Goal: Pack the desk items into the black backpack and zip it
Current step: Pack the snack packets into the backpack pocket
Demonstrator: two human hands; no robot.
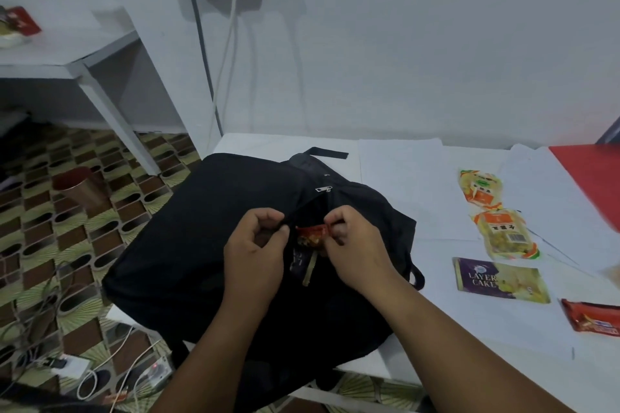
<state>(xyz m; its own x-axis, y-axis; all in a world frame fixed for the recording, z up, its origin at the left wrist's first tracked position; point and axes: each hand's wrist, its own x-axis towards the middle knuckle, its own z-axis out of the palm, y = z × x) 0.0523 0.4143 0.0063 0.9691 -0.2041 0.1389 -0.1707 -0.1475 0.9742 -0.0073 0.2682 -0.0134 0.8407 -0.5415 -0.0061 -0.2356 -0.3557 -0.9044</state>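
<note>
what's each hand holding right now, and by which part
Left hand pinches the black backpack at its opening's edge; right hand pinches the red snack packet by its right end.

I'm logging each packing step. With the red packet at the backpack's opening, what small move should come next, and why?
Probably push the red snack packet down through the opening and let go. The right hand pinches it half inside the black backpack, while the left hand grips the opening's edge, and four packets wait on the desk.
</note>
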